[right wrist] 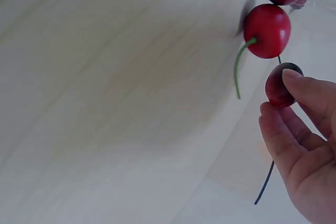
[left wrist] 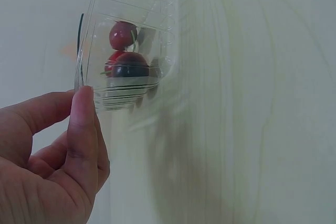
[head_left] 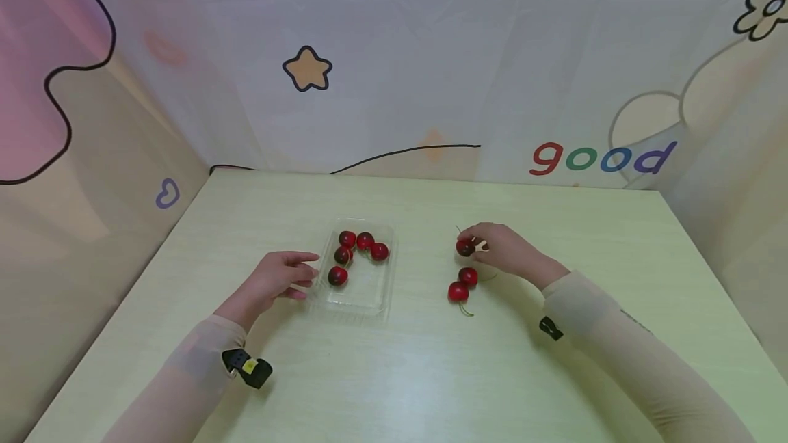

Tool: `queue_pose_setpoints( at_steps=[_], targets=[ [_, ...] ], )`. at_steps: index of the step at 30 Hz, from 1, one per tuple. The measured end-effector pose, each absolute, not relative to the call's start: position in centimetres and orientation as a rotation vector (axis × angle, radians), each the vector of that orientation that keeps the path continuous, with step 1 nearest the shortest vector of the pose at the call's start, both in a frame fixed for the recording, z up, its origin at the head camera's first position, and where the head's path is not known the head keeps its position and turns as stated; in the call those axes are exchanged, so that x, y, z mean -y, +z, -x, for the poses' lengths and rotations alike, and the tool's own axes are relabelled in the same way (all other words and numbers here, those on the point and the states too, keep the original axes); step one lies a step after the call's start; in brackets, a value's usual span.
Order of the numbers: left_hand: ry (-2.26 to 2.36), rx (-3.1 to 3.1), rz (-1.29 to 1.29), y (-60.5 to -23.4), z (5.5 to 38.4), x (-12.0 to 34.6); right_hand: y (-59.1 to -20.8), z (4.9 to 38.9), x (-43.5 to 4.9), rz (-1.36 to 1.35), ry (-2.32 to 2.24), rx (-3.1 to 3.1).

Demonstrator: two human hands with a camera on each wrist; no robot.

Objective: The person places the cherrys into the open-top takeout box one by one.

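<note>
Round, dark red cherry (head_left: 464,249) held right of the clear plastic box (head_left: 366,297).
The right hand (head_left: 501,247) pinches it; the left hand (head_left: 282,277) pinches the box's left edge. The box's long side runs front to back. Five shiny red cherries (head_left: 379,251) sit inside; two red cherries (head_left: 458,292) lie to its right. Behind it, pale cloth (head_left: 400,74) says "good".

Your left grip (left wrist: 58,161) pinches the rim of a clear plastic tray (left wrist: 136,4), which shows steeply tilted in this view. Through its wall you can make out three cherries: one red (left wrist: 123,36), one darker (left wrist: 132,66) below, another partly hidden behind that. Pale, grained counter (left wrist: 294,135) to the right; soft shadow (left wrist: 170,166) under the tray.
</note>
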State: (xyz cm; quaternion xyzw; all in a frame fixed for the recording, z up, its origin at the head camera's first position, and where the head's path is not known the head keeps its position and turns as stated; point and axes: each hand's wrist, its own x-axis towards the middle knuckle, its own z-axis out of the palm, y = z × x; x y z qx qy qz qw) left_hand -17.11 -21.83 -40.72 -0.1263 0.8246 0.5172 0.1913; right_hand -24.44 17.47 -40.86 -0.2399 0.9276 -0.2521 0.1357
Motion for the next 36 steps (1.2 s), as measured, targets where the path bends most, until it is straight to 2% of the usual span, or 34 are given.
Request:
queue_pose_setpoints(
  at_steps=[17, 36],
  targets=[
    [1.459, -2.304, 0.360, -40.5, 17.2, 21.8, -37.9, 22.5, -15.4, 0.835, -0.794, -2.702],
    [1.451, -2.313, 0.333, -40.3, 17.0, 21.9, -37.1, 21.1, -13.4, 0.848, -0.822, -2.665]
  ],
)
